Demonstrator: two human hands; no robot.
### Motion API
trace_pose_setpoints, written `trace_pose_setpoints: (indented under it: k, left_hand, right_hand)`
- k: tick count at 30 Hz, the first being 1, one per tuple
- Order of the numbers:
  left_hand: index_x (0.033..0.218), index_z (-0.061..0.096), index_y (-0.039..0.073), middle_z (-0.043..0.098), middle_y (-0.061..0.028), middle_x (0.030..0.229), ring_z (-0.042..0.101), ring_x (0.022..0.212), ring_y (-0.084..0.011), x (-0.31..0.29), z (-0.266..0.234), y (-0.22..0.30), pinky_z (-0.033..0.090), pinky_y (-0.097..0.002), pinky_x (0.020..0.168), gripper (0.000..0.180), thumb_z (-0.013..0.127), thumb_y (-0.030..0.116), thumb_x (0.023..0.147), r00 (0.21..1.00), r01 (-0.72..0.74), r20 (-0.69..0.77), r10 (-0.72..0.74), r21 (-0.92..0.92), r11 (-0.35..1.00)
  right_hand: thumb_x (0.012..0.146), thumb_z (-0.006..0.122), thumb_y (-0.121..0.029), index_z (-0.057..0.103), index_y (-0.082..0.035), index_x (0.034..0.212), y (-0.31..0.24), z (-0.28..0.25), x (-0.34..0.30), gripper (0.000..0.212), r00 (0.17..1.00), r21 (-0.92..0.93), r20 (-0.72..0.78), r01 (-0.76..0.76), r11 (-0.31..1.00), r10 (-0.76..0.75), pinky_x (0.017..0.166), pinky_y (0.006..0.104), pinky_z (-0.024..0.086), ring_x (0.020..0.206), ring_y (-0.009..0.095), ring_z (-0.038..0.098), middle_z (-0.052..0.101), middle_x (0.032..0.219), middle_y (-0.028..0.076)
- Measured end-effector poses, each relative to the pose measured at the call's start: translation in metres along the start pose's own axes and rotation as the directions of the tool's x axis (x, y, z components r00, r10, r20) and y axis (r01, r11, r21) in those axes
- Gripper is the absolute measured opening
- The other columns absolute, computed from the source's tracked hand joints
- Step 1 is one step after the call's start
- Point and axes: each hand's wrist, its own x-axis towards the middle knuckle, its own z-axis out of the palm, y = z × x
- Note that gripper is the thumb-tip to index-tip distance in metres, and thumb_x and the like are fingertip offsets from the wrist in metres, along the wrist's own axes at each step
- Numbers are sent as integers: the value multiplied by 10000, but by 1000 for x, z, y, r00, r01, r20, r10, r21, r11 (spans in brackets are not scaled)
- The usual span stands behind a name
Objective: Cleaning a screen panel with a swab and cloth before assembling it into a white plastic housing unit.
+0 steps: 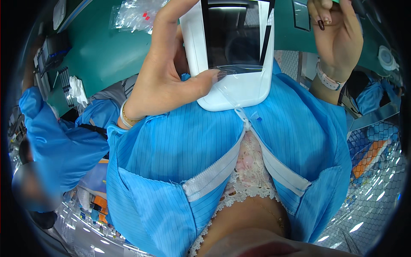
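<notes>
My left hand [171, 73] grips a white device with a black glossy screen [233, 38] by its left side. The thumb lies over the screen's lower edge, on a strip of clear film [226, 91] that hangs down over the white casing. The device is held close to my chest, and its top runs out of view. To the right, apart from the device, my right hand [336, 32] is raised with its fingers curled. A bit of something green [336, 1] shows at its fingertips, mostly cut off by the upper edge.
Clear plastic bags with red marks [139, 16] lie on the green tabletop [107, 47]. A dark-framed flat panel [302, 16] rests between my hands, farther back. A round white item [386, 58] sits far right. At left is another person in a blue garment [64, 137].
</notes>
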Motion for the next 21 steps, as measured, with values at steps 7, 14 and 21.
trace_pose_setpoints:
  k: [7,14,21]
  left_hand:
    - [1487,55,121,315,-215,1444,404,1314,-278,1,3,-2,338,-349,1044,1007,622,-136,695,999,-15,48,15,12,1000]
    - [1491,24,135,314,-231,1453,413,1311,-289,-3,-19,1,339,-350,1041,1009,609,-131,712,1000,11,20,-10,-33,999]
    - [1492,21,138,319,-227,1449,417,1307,-286,-2,-15,7,337,-351,1042,1002,611,-123,726,998,62,-18,-62,5,998]
  right_hand:
    - [1019,441,-271,575,22,914,12,5,-23,339,995,-100,97,26,995,-17,428,218,368,451,106,460,579,623,61]
    - [1008,468,-318,580,16,873,33,16,-16,377,985,-181,148,-60,982,87,407,184,350,431,86,464,583,585,67]
    - [1009,467,-322,582,14,871,33,16,-16,381,982,-203,168,-47,978,82,404,173,339,432,82,465,584,583,68]
